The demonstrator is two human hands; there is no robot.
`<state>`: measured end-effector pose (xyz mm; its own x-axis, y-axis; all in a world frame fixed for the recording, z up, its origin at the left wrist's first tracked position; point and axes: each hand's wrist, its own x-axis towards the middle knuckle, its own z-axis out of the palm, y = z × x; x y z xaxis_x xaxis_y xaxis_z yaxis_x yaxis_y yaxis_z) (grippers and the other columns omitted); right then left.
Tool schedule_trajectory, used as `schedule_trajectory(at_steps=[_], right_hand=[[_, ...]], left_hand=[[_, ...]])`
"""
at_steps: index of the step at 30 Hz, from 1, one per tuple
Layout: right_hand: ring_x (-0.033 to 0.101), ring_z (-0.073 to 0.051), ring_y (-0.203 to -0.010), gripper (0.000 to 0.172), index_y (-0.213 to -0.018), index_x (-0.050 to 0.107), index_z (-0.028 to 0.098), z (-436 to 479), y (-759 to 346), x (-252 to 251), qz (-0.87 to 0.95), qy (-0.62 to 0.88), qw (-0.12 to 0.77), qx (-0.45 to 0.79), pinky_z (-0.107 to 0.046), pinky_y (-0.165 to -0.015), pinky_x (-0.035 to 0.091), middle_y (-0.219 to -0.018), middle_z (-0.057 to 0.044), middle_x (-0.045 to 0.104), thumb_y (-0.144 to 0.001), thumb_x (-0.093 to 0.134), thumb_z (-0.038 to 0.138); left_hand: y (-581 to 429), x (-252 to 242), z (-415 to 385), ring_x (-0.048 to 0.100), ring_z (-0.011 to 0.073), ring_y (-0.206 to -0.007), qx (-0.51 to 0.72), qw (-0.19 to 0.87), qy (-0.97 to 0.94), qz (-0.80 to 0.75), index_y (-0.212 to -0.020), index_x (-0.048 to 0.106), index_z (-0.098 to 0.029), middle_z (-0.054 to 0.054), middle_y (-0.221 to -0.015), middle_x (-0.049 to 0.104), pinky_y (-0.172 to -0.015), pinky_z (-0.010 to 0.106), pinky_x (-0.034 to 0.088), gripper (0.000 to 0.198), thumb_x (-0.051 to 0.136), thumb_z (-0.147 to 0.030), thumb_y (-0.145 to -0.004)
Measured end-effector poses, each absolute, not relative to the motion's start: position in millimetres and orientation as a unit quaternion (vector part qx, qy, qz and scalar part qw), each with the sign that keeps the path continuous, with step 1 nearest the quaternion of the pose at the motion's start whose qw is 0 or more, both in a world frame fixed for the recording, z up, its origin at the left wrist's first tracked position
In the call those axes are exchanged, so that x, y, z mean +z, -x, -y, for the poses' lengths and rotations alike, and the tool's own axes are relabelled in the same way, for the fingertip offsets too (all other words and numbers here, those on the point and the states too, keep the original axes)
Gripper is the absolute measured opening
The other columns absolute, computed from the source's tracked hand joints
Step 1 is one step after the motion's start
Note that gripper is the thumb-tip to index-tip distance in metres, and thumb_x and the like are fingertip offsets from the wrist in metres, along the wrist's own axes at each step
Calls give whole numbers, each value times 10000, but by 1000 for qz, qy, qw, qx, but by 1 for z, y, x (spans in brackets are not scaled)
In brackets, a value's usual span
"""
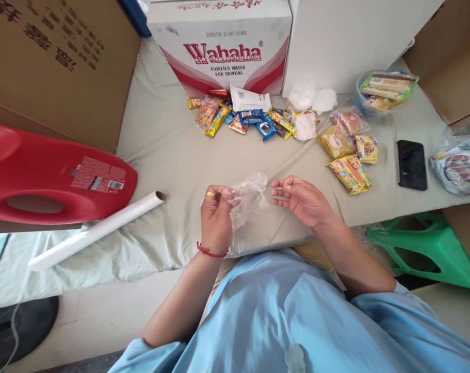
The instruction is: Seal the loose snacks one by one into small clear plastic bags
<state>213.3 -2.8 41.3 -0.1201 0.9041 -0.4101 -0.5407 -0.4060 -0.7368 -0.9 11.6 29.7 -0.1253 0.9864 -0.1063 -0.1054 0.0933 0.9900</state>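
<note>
My left hand (216, 220), with a gold ring and a red thread at the wrist, is closed on a thin clear plastic bag (247, 199) held above the table's front edge. The bag is crumpled and hangs between both hands. My right hand (302, 201) sits just right of the bag, fingers curled and slightly apart, its fingertips close to the bag's edge; whether they grip it is unclear. Behind the hands lies a heap of small snack packets (254, 120), with more yellow packets (349, 173) to the right.
A grey cloth-covered table (168, 150) holds a white roll (95, 230), a red plastic stool top (48, 178), a Wahaha water carton (221, 44), a black phone (411, 165), a bowl of snacks (386, 89) and crumpled white bags (312, 98). A green stool (425, 248) stands at right.
</note>
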Motion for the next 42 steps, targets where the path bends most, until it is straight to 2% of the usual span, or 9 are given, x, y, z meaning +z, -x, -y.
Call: schedule_trajectory(at_steps=[6,13,20,24,28,30,35,38,42], right_hand=[[532,-81,-613,340,-803,635,201,-4,-224,42,261,447,494,699,-175,-490,420,-844,-3,692,-726,875,428],[557,-132,-807,466,-920,721,230,9,-178,34,311,416,427,741,-214,-626,503,-949,-20,663,-725,841,636],[544,-124,-783,352,-788,697,210,9,-174,32,392,440,459,666,-264,-780,493,-815,14,623,-784,831,535],[636,-145,-861,359,-745,663,198,1,-205,39,351,431,427,713,-308,-839,558,-900,-10,690,-748,870,491],[647,-137,-647,379,-752,636,184,-11,-232,53,316,418,385,760,-297,-645,583,-781,-24,711,-720,897,457],[636,-126,-616,368,-775,626,191,-16,-237,58,294,417,430,745,-292,-629,584,-787,-19,716,-729,894,439],[678,-155,-870,405,-881,669,218,-11,-221,49,249,430,548,673,-319,-854,593,-965,-31,714,-758,847,560],[657,-173,-958,537,-1019,704,238,6,-197,32,248,444,535,674,-315,-865,567,-1053,-50,705,-753,792,697],[602,-145,-815,477,-970,701,242,25,-167,20,268,449,482,703,-290,-797,520,-898,-8,673,-701,881,592]], left_hand=[[0,39,-17,529,70,-557,590,497,-373,-516,-837,470,-229,-70,-692,557,-551,190,428,329,720,-430,-910],[-8,30,-7,507,97,-559,544,300,-530,-577,-893,492,-229,-63,-668,523,-577,231,417,286,529,-479,-1027],[2,19,-8,533,109,-619,483,131,-609,-615,-932,571,-211,-29,-763,586,-636,250,389,175,510,-345,-1027],[14,24,-17,510,110,-564,425,164,-667,-590,-941,590,-217,-51,-669,548,-596,241,352,109,531,-293,-994],[18,30,-21,482,114,-494,368,253,-719,-533,-909,566,-234,-69,-583,504,-555,244,343,91,535,-291,-973],[16,32,-20,471,117,-466,365,307,-705,-525,-917,547,-242,-76,-557,498,-534,245,350,103,538,-323,-979],[5,30,-19,444,111,-399,448,406,-550,-577,-922,476,-254,-99,-517,485,-448,230,347,218,530,-450,-1002],[-1,27,-18,474,101,-409,492,385,-497,-602,-919,451,-253,-109,-524,489,-455,219,360,253,536,-475,-1006],[-5,25,-15,535,94,-448,487,311,-526,-624,-949,481,-236,-107,-539,521,-523,223,395,213,508,-430,-1033]])
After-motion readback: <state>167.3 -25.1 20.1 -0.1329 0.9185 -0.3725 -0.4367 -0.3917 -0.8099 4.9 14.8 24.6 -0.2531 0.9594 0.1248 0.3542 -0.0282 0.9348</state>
